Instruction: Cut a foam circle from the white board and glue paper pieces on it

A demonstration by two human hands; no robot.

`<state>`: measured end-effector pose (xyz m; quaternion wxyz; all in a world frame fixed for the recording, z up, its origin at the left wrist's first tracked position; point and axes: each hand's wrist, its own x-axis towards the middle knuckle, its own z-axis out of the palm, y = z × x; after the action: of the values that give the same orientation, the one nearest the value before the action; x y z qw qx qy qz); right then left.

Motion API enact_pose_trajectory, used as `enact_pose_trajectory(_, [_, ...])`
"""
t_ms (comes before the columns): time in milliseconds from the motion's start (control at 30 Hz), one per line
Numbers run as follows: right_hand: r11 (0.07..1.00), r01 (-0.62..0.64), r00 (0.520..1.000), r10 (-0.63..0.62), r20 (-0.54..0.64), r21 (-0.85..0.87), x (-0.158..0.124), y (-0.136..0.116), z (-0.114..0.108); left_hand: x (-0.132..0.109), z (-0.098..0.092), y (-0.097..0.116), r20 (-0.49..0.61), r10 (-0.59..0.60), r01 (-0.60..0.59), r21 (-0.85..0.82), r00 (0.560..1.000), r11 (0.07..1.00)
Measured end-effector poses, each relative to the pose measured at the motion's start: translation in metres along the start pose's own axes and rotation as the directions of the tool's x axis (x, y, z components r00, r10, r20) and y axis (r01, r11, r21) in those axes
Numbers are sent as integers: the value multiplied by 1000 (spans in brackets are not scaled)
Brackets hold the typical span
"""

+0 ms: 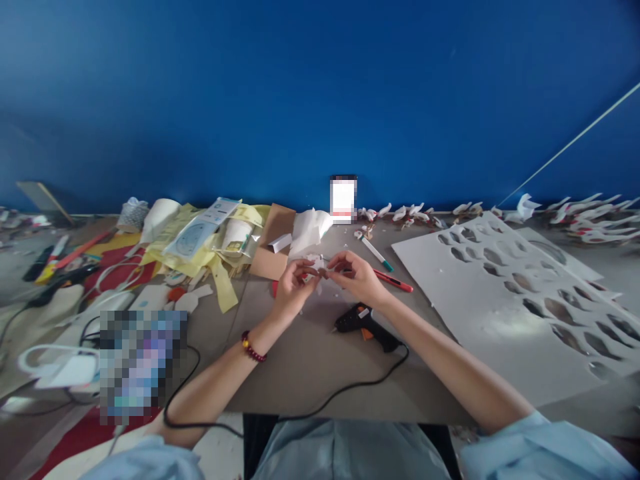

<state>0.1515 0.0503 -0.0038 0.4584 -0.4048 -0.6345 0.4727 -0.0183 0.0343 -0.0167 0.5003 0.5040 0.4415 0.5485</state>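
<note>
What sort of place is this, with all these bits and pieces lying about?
Probably a craft workbench: there's a glue gun, a white sheet full of cut-out holes, and a marker on the table.

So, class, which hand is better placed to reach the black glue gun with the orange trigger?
Probably the right hand: the black glue gun lies nearer it, handle towards the right forearm. The left hand is farther away.

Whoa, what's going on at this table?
A person has both hands, the left hand and the right hand, close together, pinching a small piece, too blurry to make out. A glue gun lies on the table between the forearms. Off to the right is a white sheet with rows of holes.
</note>
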Motion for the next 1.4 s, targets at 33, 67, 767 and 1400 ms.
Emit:
enact_pose_trajectory(33, [997, -36, 999, 36, 4, 73, 1, 1, 0, 0, 0, 0, 6, -6, 6, 3, 1000, 1000])
enact_pose_trajectory(67, [986, -69, 998, 68, 11, 150, 2, 1, 0, 0, 0, 1, 11, -8, 8, 4, 1000, 1000])
enact_pose_trajectory(767, [856, -192, 932, 312, -186, 479, 14, 7, -18, 0, 2, 2, -64, -46, 46, -14, 997, 999])
enact_pose_trajectory(1400, [825, -68, 926, -157, -344, -561, 23, 7, -64, -6, 1, -3, 55, 251, -257, 220, 966, 941])
